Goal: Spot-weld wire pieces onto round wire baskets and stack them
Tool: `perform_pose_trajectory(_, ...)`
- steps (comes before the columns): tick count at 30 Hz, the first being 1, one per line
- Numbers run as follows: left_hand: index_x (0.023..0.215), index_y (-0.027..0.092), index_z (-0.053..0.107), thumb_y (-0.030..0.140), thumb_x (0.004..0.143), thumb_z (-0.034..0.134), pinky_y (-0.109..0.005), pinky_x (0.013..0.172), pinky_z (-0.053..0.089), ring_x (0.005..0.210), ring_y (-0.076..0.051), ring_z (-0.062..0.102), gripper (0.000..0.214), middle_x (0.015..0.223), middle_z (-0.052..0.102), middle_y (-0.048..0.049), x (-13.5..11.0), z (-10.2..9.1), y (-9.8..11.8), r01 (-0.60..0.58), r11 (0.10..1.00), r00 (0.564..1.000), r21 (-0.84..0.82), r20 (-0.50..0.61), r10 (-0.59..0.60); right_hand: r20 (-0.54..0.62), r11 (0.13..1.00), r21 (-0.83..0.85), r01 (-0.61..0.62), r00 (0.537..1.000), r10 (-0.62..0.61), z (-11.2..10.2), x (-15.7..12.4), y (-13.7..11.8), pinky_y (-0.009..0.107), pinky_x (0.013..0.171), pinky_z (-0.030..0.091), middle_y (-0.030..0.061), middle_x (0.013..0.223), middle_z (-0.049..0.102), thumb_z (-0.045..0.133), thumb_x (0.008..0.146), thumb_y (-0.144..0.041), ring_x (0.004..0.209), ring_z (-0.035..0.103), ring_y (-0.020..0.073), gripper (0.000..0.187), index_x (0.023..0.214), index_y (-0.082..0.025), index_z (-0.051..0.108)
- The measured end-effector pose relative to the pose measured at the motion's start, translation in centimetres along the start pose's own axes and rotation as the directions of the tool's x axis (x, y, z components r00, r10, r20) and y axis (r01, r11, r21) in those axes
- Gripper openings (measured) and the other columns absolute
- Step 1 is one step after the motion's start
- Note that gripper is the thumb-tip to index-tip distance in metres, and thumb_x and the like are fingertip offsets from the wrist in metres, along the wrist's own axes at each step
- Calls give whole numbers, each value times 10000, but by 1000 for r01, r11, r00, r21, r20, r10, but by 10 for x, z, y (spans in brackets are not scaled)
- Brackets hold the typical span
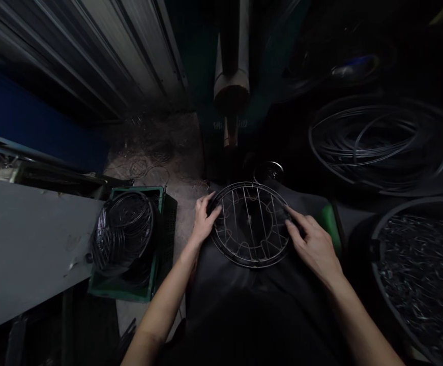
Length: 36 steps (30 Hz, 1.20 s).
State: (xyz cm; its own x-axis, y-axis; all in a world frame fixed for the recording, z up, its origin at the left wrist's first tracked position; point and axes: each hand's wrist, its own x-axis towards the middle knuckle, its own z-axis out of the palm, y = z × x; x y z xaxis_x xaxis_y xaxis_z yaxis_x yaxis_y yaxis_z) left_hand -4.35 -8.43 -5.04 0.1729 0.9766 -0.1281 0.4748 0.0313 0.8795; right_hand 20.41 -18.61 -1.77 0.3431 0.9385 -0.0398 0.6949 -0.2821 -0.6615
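Observation:
A round wire grille (249, 224), a dark ring with thin spokes and wavy wire inside, lies flat on a dark cloth over my lap. My left hand (203, 218) grips its left rim, fingers curled over the ring. At the right rim rests my right hand (313, 244), with its fingers closed on the ring's edge. Both forearms reach up from the bottom of the view.
A green crate (156, 264) holding stacked wire rings (124, 229) sits on the floor at left beside a grey table (23, 244). Large wire coils (385, 142) lie at right. A dark tub (374, 249) of small metal pieces is at lower right. A machine post (231, 91) stands ahead.

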Motion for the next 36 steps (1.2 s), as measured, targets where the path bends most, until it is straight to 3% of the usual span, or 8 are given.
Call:
perform_pose_trajectory(6, 1254, 234, 519, 377, 751, 682, -394, 1053, 349, 1216, -237, 463, 547, 1293, 486, -98, 17, -9, 3, 215, 955, 967, -204, 182, -178, -1, 999, 48, 13, 1000, -13, -1, -1, -1, 308, 704, 482, 31, 756, 568, 435, 873, -399, 650, 542, 158, 467, 1231, -147, 597)
perform_pose_trajectory(9, 1277, 214, 493, 342, 693, 745, -374, 1005, 401, 1166, -236, 513, 649, 1259, 539, -105, 22, -16, 14, 264, 917, 945, -298, 272, -184, -7, 997, 80, 4, 1000, -3, -3, -8, 1, 298, 660, 482, 37, 778, 588, 441, 883, -413, 599, 515, 143, 464, 1238, -157, 595)
perform_pose_trajectory(14, 1371, 260, 403, 307, 654, 791, -360, 974, 439, 1117, -218, 545, 817, 1320, 498, -99, 7, -31, 29, 165, 929, 943, -330, 328, -51, -64, 980, 197, -17, 998, 30, -7, -36, 6, 275, 702, 491, 51, 932, 627, 495, 883, -426, 720, 576, 139, 430, 1233, -198, 598)
perform_pose_trajectory(18, 1408, 281, 348, 282, 675, 781, -379, 1065, 375, 1180, -211, 505, 852, 1374, 439, -78, -16, -40, 34, 116, 933, 947, -341, 321, -1, -113, 953, 302, 1, 993, 34, -7, -56, 7, 247, 747, 486, 26, 879, 608, 527, 880, -378, 782, 593, 130, 365, 1198, -225, 623)
perform_pose_trajectory(23, 1364, 273, 399, 266, 676, 780, -373, 1128, 307, 1302, -228, 405, 787, 1405, 390, -60, -34, -46, 46, 104, 950, 951, -296, 309, -8, -147, 930, 365, 39, 989, 17, -5, -64, 10, 240, 716, 489, 25, 839, 598, 558, 862, -364, 754, 590, 128, 324, 1137, -228, 662)
perform_pose_trajectory(30, 1258, 242, 422, 207, 573, 842, -387, 1084, 367, 1222, -212, 487, 804, 1274, 515, -73, -50, -53, 60, 212, 915, 947, -344, 302, -106, -166, 902, 413, 124, 984, -60, -4, -70, 13, 212, 654, 478, 16, 798, 589, 585, 847, -314, 714, 583, 109, 263, 1076, -228, 681)
perform_pose_trajectory(33, 1268, 240, 429, 203, 559, 851, -383, 1079, 373, 1225, -222, 486, 826, 1274, 512, -81, -50, -59, 65, 121, 937, 963, -326, 267, -32, -218, 883, 432, 184, 971, -96, -8, -67, 9, 214, 641, 481, 9, 790, 592, 592, 844, -256, 702, 585, 107, 217, 1042, -244, 681)
perform_pose_trajectory(36, 1314, 239, 414, 206, 583, 838, -390, 1070, 376, 1207, -227, 499, 846, 1258, 520, -91, -37, -67, 73, -75, 960, 961, -271, 237, 142, -318, 857, 426, 291, 935, -160, -8, -54, 6, 237, 656, 500, 14, 808, 622, 595, 836, -211, 718, 604, 121, 186, 999, -247, 678)
